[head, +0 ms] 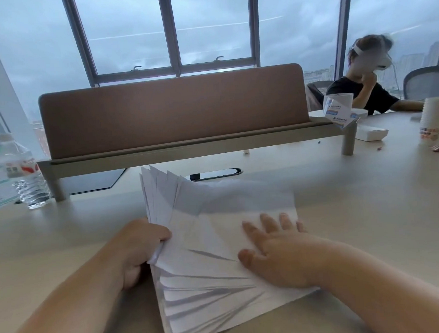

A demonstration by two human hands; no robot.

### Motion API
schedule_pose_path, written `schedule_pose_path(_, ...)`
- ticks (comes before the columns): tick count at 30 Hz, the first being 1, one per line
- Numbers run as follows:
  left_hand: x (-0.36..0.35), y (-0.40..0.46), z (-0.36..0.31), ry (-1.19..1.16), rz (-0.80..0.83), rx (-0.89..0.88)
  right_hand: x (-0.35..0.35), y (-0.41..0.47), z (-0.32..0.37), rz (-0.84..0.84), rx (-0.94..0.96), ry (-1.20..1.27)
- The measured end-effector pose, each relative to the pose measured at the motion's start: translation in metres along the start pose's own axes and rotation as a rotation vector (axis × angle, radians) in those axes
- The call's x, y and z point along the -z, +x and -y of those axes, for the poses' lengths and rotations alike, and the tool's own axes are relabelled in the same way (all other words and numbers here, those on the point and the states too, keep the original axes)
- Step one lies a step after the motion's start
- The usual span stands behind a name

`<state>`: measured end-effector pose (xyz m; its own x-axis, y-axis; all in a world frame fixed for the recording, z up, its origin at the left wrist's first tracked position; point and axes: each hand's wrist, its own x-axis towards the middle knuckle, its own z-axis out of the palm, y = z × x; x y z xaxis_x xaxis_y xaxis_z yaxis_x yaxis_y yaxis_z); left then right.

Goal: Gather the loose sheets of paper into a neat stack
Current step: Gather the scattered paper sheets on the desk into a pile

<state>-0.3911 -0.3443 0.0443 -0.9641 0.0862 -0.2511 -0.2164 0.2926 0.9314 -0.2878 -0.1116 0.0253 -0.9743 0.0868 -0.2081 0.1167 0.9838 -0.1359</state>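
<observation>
— Many white sheets of paper [213, 263] lie fanned out on the table [64, 238], right in front of the person. The corners splay at the near edge and again at the far left.

— What are the hands doing?

— Left hand [139, 249] grips the left edge of the fan; the fingers curl over the top and the paper bunches under them. Right hand [276, 250] lies flat on top of the sheets, fingers straight and spread, pressing down.

— So not a neat pile?

— No, each sheet sits offset from the next. The far part of the paper is blurred, so I cannot tell how it lies there.

— And further back?

— Just past the paper, a dark oval slot [215, 173] is set in the table. To the left stands a clear water bottle [24, 174], beside the leg of a low shelf [187, 149] carrying a brown divider panel [174, 110]. On the right sit a stack of paper cups [436, 123] and a small white box [371, 133].

— Anyone else?

— Another person [367, 90] in a black top sits at the far right, one hand raised. Behind everything are big windows [173, 31] with grey sky.
</observation>
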Motion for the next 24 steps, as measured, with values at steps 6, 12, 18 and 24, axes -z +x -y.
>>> schedule_pose_path(6,0.003,0.001,-0.001,-0.051,0.081,0.001,0.003,-0.002,-0.004,0.040,0.261,0.026)
schedule_pose_path(12,0.001,0.006,0.005,0.037,0.101,-0.050,0.008,0.004,-0.007,-0.157,0.222,0.302)
schedule_pose_path(18,-0.002,0.005,0.007,-0.041,0.055,-0.191,0.008,0.015,-0.026,-0.106,-0.128,0.208)
schedule_pose_path(24,-0.004,-0.001,0.002,-0.175,0.099,-0.197,0.010,0.011,-0.020,-0.156,0.042,0.627)
